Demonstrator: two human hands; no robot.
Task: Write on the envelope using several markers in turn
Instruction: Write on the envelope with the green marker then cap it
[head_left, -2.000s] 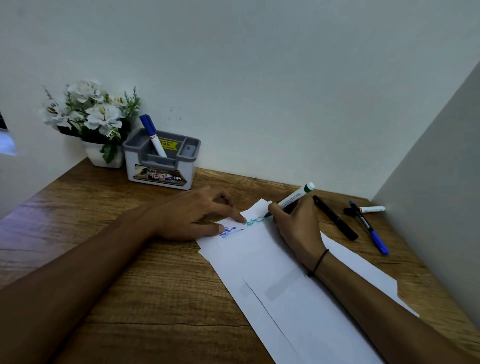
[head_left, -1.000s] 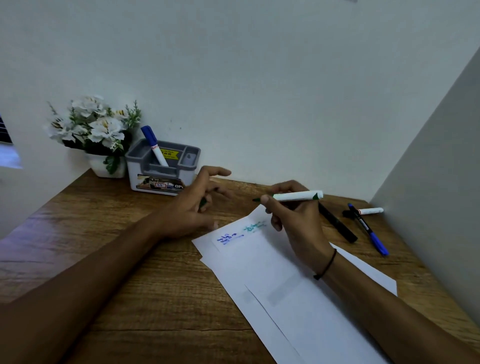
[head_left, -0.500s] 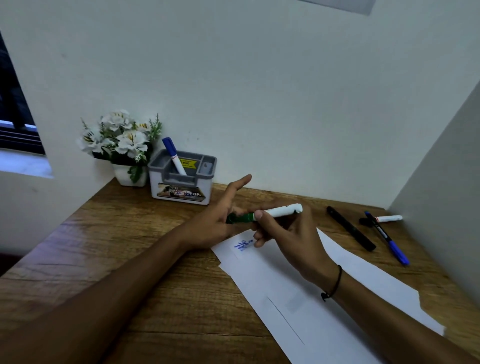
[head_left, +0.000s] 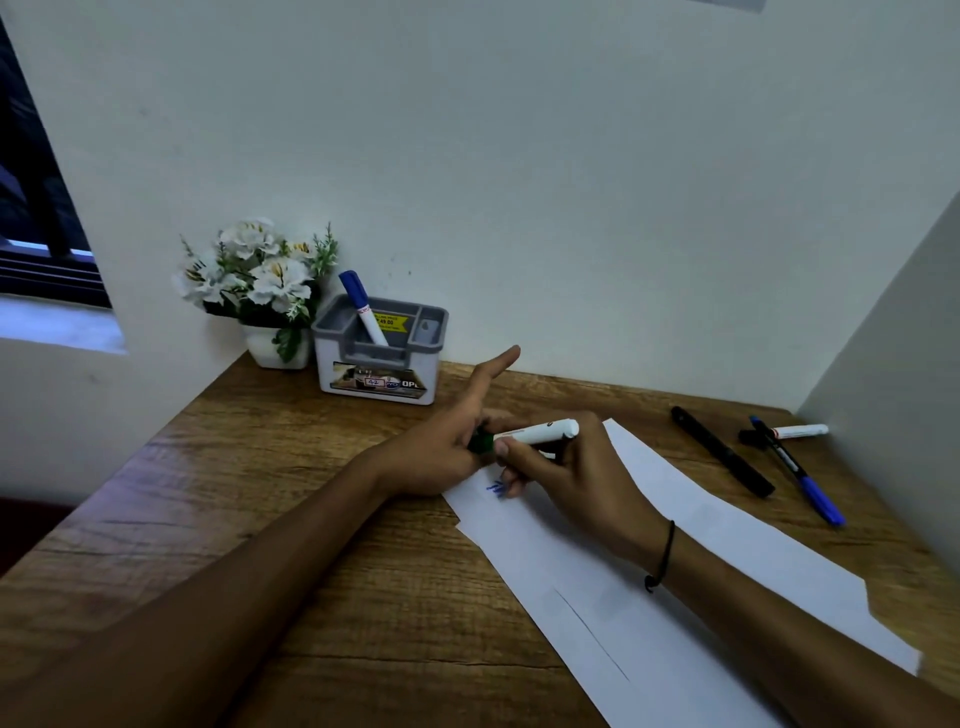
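Observation:
A long white envelope (head_left: 675, 561) lies slantwise on the wooden desk (head_left: 311, 519), with blue scribbles (head_left: 496, 488) near its far end. My right hand (head_left: 566, 478) holds the white barrel of a green marker (head_left: 540, 432) level above the envelope. My left hand (head_left: 447, 441) pinches the marker's green cap (head_left: 480, 442) at the barrel's left end, index finger stretched out. A black marker (head_left: 722, 451), a blue-capped pen (head_left: 797, 477) and a small white marker (head_left: 792, 432) lie at the right. Another blue-capped marker (head_left: 362, 306) stands in the grey holder (head_left: 379, 358).
A white pot of artificial flowers (head_left: 260, 286) stands left of the holder in the back corner. Walls close the desk at the back and the right (head_left: 883, 389). A window opening (head_left: 41, 260) is at the far left.
My right hand lifted the green marker off the envelope and turned it level. My left hand left the paper and brought the green cap onto the marker's tip. The view swung right.

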